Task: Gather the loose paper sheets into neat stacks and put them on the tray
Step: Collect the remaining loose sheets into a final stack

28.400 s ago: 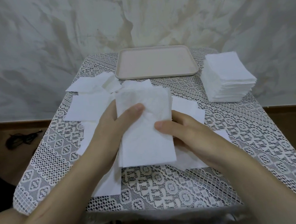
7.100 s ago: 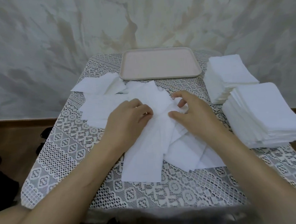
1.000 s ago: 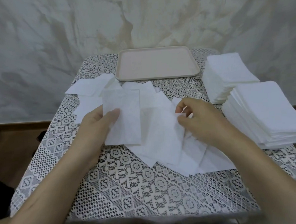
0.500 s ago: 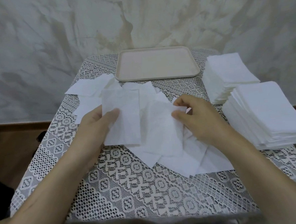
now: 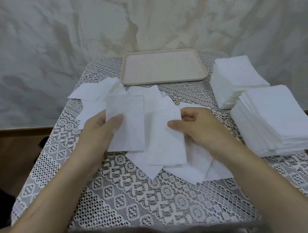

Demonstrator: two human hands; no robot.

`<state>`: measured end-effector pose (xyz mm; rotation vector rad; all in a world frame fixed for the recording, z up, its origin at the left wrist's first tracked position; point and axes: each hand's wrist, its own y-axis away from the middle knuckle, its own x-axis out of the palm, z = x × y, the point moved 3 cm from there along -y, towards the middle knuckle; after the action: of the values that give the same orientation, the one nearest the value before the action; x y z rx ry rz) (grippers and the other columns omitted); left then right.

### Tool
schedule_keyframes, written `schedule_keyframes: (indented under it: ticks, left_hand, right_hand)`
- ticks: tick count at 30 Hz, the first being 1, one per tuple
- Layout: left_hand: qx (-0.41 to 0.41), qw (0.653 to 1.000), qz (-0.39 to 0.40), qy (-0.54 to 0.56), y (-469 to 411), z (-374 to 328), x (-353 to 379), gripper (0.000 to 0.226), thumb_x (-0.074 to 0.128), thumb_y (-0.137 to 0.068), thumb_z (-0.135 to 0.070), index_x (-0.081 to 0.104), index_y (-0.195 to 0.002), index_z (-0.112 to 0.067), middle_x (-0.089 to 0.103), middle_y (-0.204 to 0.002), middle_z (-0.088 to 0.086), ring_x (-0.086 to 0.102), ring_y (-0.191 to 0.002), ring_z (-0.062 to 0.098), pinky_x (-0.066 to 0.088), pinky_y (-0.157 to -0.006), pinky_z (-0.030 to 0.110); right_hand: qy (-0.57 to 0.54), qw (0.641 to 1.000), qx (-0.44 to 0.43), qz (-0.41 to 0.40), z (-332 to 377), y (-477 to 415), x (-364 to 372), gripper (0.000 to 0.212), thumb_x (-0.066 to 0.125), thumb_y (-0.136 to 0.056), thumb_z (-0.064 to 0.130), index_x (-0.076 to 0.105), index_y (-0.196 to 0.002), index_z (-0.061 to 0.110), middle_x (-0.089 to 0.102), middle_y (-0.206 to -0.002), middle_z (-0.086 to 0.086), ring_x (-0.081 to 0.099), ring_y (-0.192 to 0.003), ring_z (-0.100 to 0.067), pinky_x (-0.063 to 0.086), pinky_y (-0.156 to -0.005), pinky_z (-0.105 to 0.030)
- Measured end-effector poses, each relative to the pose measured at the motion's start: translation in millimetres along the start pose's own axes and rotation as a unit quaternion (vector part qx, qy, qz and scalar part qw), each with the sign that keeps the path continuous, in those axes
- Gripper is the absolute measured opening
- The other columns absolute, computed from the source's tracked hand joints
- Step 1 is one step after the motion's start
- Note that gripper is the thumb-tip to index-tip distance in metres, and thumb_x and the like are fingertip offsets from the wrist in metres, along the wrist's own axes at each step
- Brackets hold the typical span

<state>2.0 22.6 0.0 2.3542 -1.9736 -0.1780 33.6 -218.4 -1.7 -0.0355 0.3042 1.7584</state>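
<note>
A white sheet (image 5: 130, 121) is held at its left edge by the left hand (image 5: 98, 132). The thumb (image 5: 116, 118) is laid across the top face and the other fingers are hidden beneath the paper, so the sheet is pinched between them. The hand is turned thumb side up, and the bare forearm is stretched in from the near left corner.

A second sheet (image 5: 165, 142) is pinched at its right edge, close to the far corner, by the right hand (image 5: 199, 129). The thumb tip is pressed on the paper, the fingers are curled in just beyond it, and the back of the hand is turned towards the camera. The right forearm is brought in from the near right corner. The hands are held apart, with the two sheets side by side between them. Whether the sheets' edges overlap cannot be told.

Beneath and around these, loose sheets (image 5: 198, 169) are spread in a ragged heap over the middle of the lace tablecloth (image 5: 146, 203). A few more are scattered towards the far left.

Two squared stacks are set on the cloth at the right. A far stack (image 5: 237, 75) is placed beside the tray (image 5: 165, 80) but apart from it, and a near stack (image 5: 283, 121) is set just in front of the far one. The tray is placed at the far middle of the table. A mottled grey wall (image 5: 55, 41) is seen behind the table.
</note>
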Motion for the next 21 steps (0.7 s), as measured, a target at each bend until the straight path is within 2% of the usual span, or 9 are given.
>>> schedule_keyframes:
  ticks: [1, 3, 5, 7, 9, 12, 14, 17, 21]
  left_hand:
    - [-0.004, 1.000, -0.002, 0.001, 0, 0, 0, 0.034, 0.058, -0.107, -0.017, 0.084, -0.091, -0.032, 0.082, -0.103, -0.003, 0.078, -0.088, 0.015, 0.058, -0.083, 0.041]
    - [-0.009, 1.000, -0.005, 0.001, 0, 0, 1, 0.027, 0.057, -0.107, -0.017, 0.081, -0.098, -0.027, 0.082, -0.102, -0.002, 0.078, -0.087, 0.015, 0.058, -0.083, 0.042]
    - [-0.010, 1.000, -0.009, 0.004, 1, -1, 0, 0.023, 0.057, -0.107, -0.017, 0.078, -0.103, -0.024, 0.082, -0.101, -0.002, 0.078, -0.087, 0.015, 0.059, -0.082, 0.041]
    - [-0.012, 1.000, -0.014, 0.007, 1, -1, 0, 0.023, 0.056, -0.108, -0.017, 0.078, -0.104, -0.024, 0.082, -0.102, -0.003, 0.078, -0.089, 0.015, 0.058, -0.083, 0.041]
    - [-0.015, 1.000, -0.017, 0.007, 1, -2, 0, 0.025, 0.055, -0.109, -0.019, 0.078, -0.105, -0.027, 0.082, -0.106, -0.004, 0.078, -0.095, 0.017, 0.058, -0.086, 0.042]
    - [-0.019, 1.000, -0.018, 0.018, 4, -2, 4, 0.027, 0.051, -0.111, -0.023, 0.078, -0.108, -0.028, 0.081, -0.108, -0.003, 0.078, -0.098, 0.016, 0.057, -0.091, 0.043]
    - [-0.025, 0.999, -0.009, 0.037, 7, -4, 9, 0.027, 0.048, -0.112, -0.026, 0.076, -0.111, -0.026, 0.081, -0.109, -0.003, 0.078, -0.098, 0.015, 0.057, -0.092, 0.043]
    - [-0.037, 0.996, 0.016, 0.074, 13, -6, 20, 0.028, 0.046, -0.112, -0.028, 0.073, -0.114, -0.024, 0.082, -0.108, -0.005, 0.078, -0.099, 0.012, 0.058, -0.086, 0.037]
    - [-0.074, 0.986, 0.062, 0.138, 19, -4, 37, 0.032, 0.042, -0.112, -0.032, 0.070, -0.120, -0.020, 0.081, -0.114, -0.003, 0.077, -0.104, 0.012, 0.064, -0.076, 0.025]
  right_hand:
    - [0.042, 0.999, -0.006, 0.001, -1, 0, 2, 0.015, 0.076, -0.091, 0.020, 0.075, -0.099, 0.007, 0.076, -0.096, -0.016, 0.074, -0.083, -0.032, 0.057, -0.071, -0.042]
    - [0.143, 0.989, -0.029, -0.013, -1, 0, 4, 0.021, 0.075, -0.089, 0.030, 0.074, -0.095, 0.010, 0.076, -0.091, -0.011, 0.073, -0.084, -0.028, 0.058, -0.079, -0.048]
    - [0.176, 0.982, -0.056, -0.040, 2, -2, 1, 0.027, 0.069, -0.084, 0.041, 0.073, -0.092, 0.016, 0.076, -0.086, -0.005, 0.072, -0.083, -0.029, 0.058, -0.080, -0.053]
    - [0.150, 0.983, -0.077, -0.065, 6, -4, -7, 0.021, 0.068, -0.087, 0.038, 0.072, -0.091, 0.018, 0.077, -0.081, -0.001, 0.073, -0.074, -0.023, 0.057, -0.070, -0.048]
    - [0.069, 0.991, -0.085, -0.076, 8, -5, -18, 0.010, 0.068, -0.097, 0.019, 0.075, -0.092, 0.013, 0.078, -0.082, -0.001, 0.075, -0.072, -0.019, 0.058, -0.066, -0.042]
    - [-0.062, 0.993, -0.075, -0.065, 14, -1, -21, 0.014, 0.062, -0.100, 0.009, 0.075, -0.096, 0.012, 0.079, -0.082, 0.002, 0.073, -0.070, -0.009, 0.057, -0.060, -0.022]
    - [-0.110, 0.991, -0.068, -0.047, 15, 1, -16, 0.014, 0.062, -0.100, 0.009, 0.075, -0.098, 0.010, 0.080, -0.090, -0.003, 0.074, -0.075, -0.013, 0.059, -0.065, -0.026]
    - [-0.086, 0.991, -0.093, -0.042, 17, 1, -9, 0.011, 0.064, -0.099, 0.011, 0.075, -0.100, 0.011, 0.080, -0.095, -0.009, 0.077, -0.089, -0.027, 0.060, -0.075, -0.041]
    - [-0.063, 0.989, -0.130, -0.036, 19, 3, 0, 0.008, 0.067, -0.097, 0.010, 0.072, -0.099, 0.015, 0.078, -0.079, -0.004, 0.074, -0.071, -0.016, 0.055, -0.057, -0.026]
